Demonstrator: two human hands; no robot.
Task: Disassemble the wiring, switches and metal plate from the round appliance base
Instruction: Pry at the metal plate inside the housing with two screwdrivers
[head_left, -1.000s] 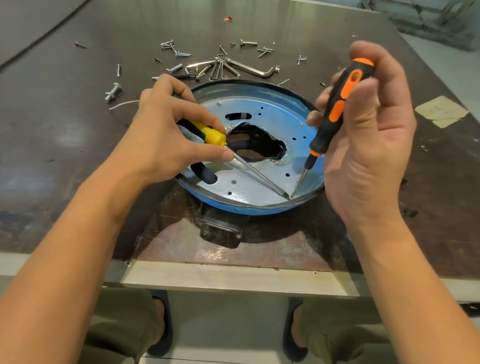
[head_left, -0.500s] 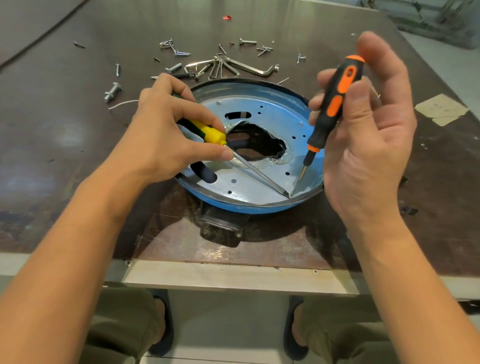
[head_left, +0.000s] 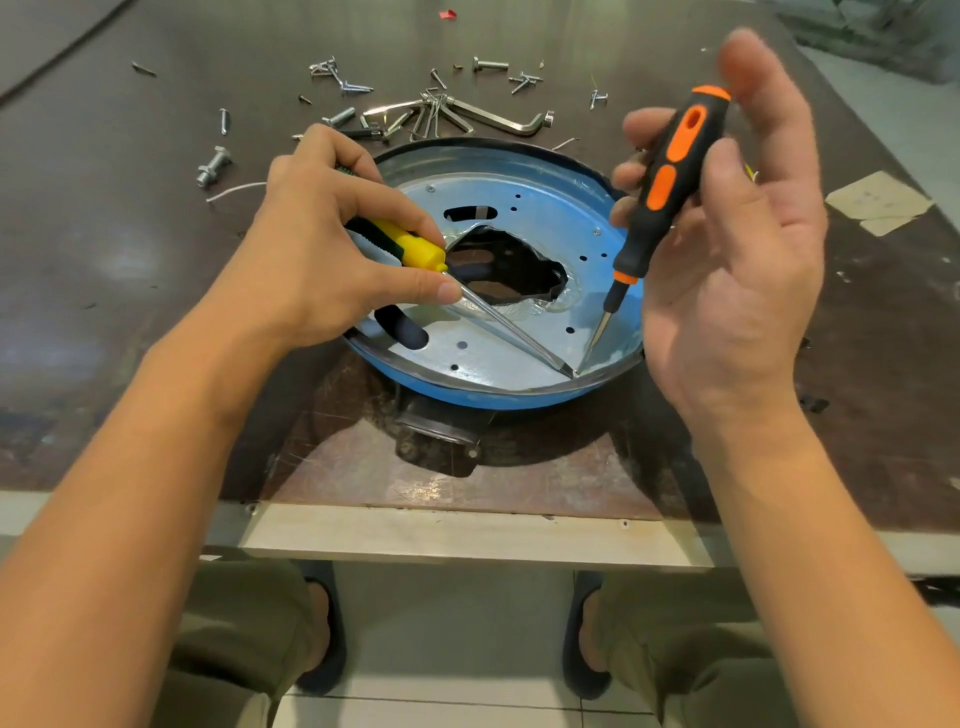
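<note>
Head view: the left hand grips a yellow-handled screwdriver near the front of its handle, and the long shaft slants toward the lower right. The right hand, palm toward the camera, holds an orange-and-black screwdriver almost upright. Its fingers are curled behind the handle and the thumb stands up beside the cap, so the hold looks light.

Both tips meet at one spot on the near right edge of the metal plate, where it sits against the wall of the round appliance base. The blue base lies open side up in the middle of the frame on the tabletop. The plate has a ragged hole at its centre. No wiring or switches can be made out.

The step in hand looks like prying the plate out at its rim. The next move probably calls for working one tip into the seam and levering while the other holds the gap. Neither hand steadies the base, so it may shift. A small screw head on the plate's far side may need undoing first.

Loose screws, bolts and hex keys lie across the upper middle, and a taped paper patch lies at the right.
</note>
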